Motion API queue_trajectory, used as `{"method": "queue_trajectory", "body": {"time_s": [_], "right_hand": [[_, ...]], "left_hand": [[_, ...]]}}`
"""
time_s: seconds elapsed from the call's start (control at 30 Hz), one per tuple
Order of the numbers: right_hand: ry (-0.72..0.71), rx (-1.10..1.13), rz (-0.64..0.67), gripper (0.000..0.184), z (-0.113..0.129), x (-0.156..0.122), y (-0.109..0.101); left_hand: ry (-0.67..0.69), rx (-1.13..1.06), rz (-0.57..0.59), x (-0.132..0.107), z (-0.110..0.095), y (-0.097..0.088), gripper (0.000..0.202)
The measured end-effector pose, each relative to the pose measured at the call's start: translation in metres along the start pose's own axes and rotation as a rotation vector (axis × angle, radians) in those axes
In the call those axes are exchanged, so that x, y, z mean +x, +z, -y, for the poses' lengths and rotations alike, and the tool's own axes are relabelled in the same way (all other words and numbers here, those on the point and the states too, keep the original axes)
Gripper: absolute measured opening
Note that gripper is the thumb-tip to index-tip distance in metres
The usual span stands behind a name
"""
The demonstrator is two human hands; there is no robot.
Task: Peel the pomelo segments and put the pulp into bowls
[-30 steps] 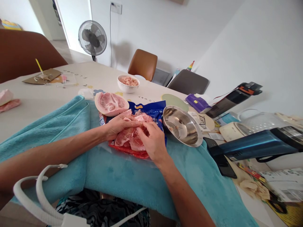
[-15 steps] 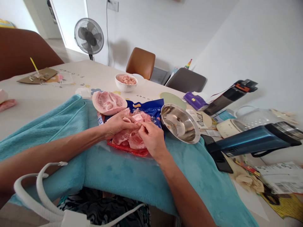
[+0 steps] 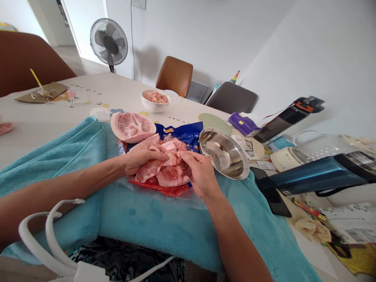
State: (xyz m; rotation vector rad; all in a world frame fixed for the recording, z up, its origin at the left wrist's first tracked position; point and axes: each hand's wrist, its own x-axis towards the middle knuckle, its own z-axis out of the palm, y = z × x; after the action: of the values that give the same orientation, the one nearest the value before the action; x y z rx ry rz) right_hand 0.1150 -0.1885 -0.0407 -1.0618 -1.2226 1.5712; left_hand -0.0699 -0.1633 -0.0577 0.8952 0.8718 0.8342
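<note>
Left hand [image 3: 143, 157] and right hand [image 3: 202, 171], fingertips pinching pink citrus flesh [image 3: 171, 160] over blue-and-red plastic bag [image 3: 190, 133], presumably shielding turquoise plush towel [image 3: 158, 223].

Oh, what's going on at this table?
Someone is handling pink citrus-like fruit with bare hands. The left hand pinches a fruit piece, with the right hand close against it; whether that one grips it too is hard to tell. Below lie more pink pieces on blue and red plastic packaging, over a teal towel. A hollowed rind half sits beyond the left hand, a metal bowl stands to the right, and a white bowl farther back holds pink pulp.
</note>
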Motion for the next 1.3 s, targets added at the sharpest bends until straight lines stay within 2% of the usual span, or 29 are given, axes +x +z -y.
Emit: {"method": "queue_trajectory", "body": {"time_s": [0.27,0.47,0.63,0.77,0.87,0.97,1.03,1.07,1.13,1.2,1.23,1.3], "right_hand": [[0.042,0.178,0.035,0.025,-0.003,0.004,-0.004],[0.082,0.164,0.032,0.037,0.0,0.002,-0.004],[0.024,0.159,-0.029,0.03,-0.002,0.004,-0.002],[-0.083,0.095,-0.149,0.017,0.003,0.001,-0.001],[-0.325,-0.079,-0.359,0.012,0.013,-0.002,-0.01],[-0.672,-0.431,-0.745,0.014,0.022,-0.001,-0.034],[-0.764,-0.743,-0.943,0.022,0.024,0.003,-0.055],[-0.734,-0.909,-0.97,0.024,0.023,0.006,-0.066],[-0.568,-1.171,-0.897,0.022,0.02,0.011,-0.084],[-0.478,-1.296,-0.821,0.017,0.018,0.015,-0.093],[-0.49,-1.314,-0.809,0.015,0.017,0.016,-0.093],[-0.616,-1.291,-0.836,0.018,0.017,0.014,-0.087]], "left_hand": [[0.015,0.013,0.02,0.001,0.002,-0.002,0.015],[0.017,-0.017,0.03,-0.001,-0.001,0.003,0.014],[0.026,-0.023,0.03,-0.001,0.0,0.003,0.013],[0.004,-0.006,-0.017,0.001,0.002,0.001,0.016],[0.013,0.016,-0.057,0.002,0.003,0.0,0.02],[0.04,0.036,-0.069,0.002,0.003,0.0,0.022],[0.045,0.043,-0.068,0.002,0.004,0.0,0.023],[0.046,0.047,-0.064,0.002,0.004,0.0,0.022],[0.049,0.06,-0.053,0.002,0.004,0.0,0.022],[0.059,0.068,-0.043,0.002,0.004,0.0,0.023],[0.065,0.069,-0.04,0.002,0.004,0.001,0.023],[0.068,0.069,-0.044,0.002,0.003,0.001,0.025]]}}
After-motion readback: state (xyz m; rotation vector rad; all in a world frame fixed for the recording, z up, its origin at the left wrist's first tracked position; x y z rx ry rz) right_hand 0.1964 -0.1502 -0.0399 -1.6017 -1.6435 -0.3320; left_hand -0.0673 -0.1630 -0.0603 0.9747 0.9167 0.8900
